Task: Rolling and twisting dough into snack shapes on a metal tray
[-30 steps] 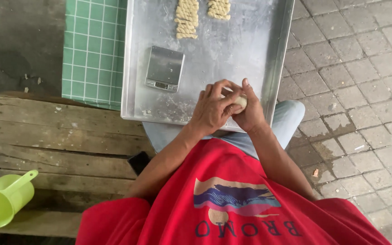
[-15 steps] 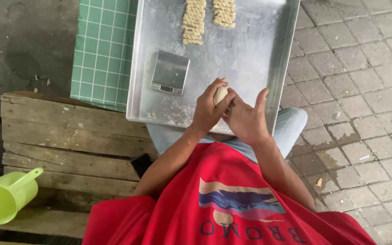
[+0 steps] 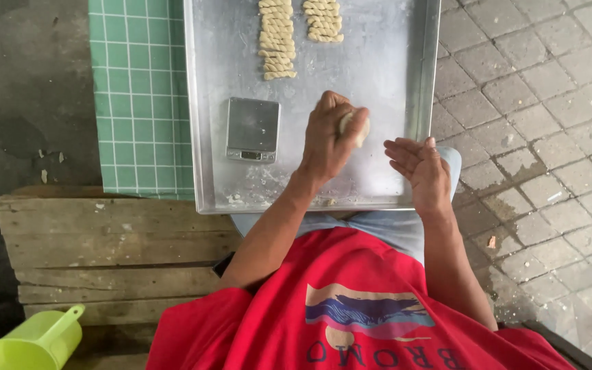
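My left hand (image 3: 329, 140) is closed around a pale ball of dough (image 3: 355, 127) and holds it just above the metal tray (image 3: 214, 75). To its right, my right hand (image 3: 418, 170) hovers over the tray's right rim, empty, with its fingers spread and palm turned toward the dough. On the tray to the left of my left hand sits a small silver digital scale (image 3: 253, 129). Two rows of twisted dough pieces (image 3: 277, 38) lie at the tray's far end, the shorter row (image 3: 322, 19) on the right.
The tray rests across my lap, over a green grid mat (image 3: 138, 89). A weathered wooden bench (image 3: 104, 240) runs along the left, with a lime-green plastic scoop cup (image 3: 29, 342) at its lower left. Grey paving stones (image 3: 536, 103) cover the ground on the right.
My hands, earlier cupped together around the dough, have parted. The left hand kept the ball and moved out over the tray; the right hand let go and opened to the side.
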